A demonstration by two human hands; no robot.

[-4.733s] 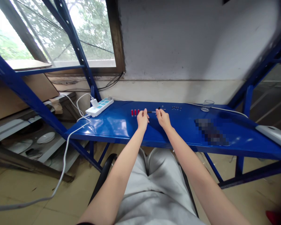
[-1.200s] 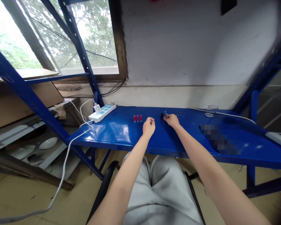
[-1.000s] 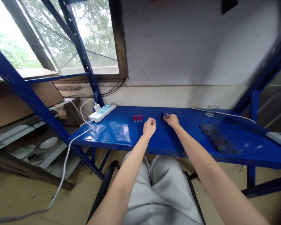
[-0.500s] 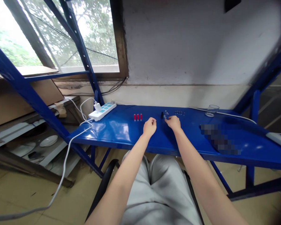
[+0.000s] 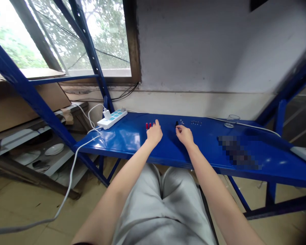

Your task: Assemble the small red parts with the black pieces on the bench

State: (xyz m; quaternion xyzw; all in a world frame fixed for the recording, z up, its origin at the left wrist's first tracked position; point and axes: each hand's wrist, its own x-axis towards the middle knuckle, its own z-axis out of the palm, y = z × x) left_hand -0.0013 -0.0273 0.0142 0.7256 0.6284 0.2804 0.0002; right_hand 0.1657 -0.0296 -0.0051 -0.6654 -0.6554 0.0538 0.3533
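Observation:
On the blue table lie three small red pieces with pale ends, in a row; the left red piece [image 5: 147,126] and its neighbour show plainly, the third is mostly covered by my left hand [image 5: 154,133]. That hand has its index finger stretched forward and its thumb apart, right at the third red piece. My right hand [image 5: 185,135] is closed in a pinch just in front of a small black piece [image 5: 176,123]. Whatever sits between its fingertips is too small to make out. Small clear pieces [image 5: 182,121] lie beside the black one.
Several tiny clear bits [image 5: 196,123] stand in rows to the right. A glass cup [image 5: 231,121] is at the back right, near a blurred dark object [image 5: 238,152]. A white power strip [image 5: 112,119] with a plugged-in charger occupies the left end. The wall borders the table [image 5: 127,143].
My left hand has moved left to the red pieces and its index finger has stretched out. My right hand has shifted slightly left, closer to the black piece.

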